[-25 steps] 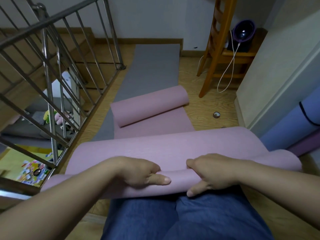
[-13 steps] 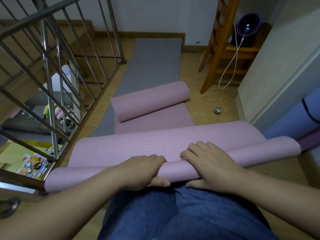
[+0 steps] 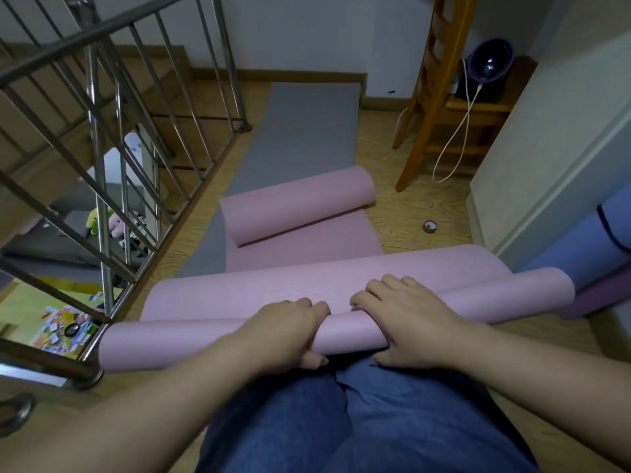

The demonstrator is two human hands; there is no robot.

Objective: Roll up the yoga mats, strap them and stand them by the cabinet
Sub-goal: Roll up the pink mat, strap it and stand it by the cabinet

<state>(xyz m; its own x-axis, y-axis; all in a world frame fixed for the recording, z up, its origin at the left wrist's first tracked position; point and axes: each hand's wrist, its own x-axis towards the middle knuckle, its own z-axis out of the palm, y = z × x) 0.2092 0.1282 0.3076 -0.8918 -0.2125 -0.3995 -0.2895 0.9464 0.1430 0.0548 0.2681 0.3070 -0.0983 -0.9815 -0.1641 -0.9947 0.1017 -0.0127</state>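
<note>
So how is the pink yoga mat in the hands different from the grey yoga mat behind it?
The pink yoga mat is partly rolled up; the grey yoga mat lies flat. The left hand and right hand grip the pink mat's roll; no hand touches the grey one. The pink mat sits nearer, the grey one reaches the far wall. Both lie on the wooden floor.

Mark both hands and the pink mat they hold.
left hand (image 3: 286,332): head view, back of the hand.
right hand (image 3: 406,319): head view, back of the hand.
pink mat (image 3: 170,344): head view, rolled part left of the hands.
</note>
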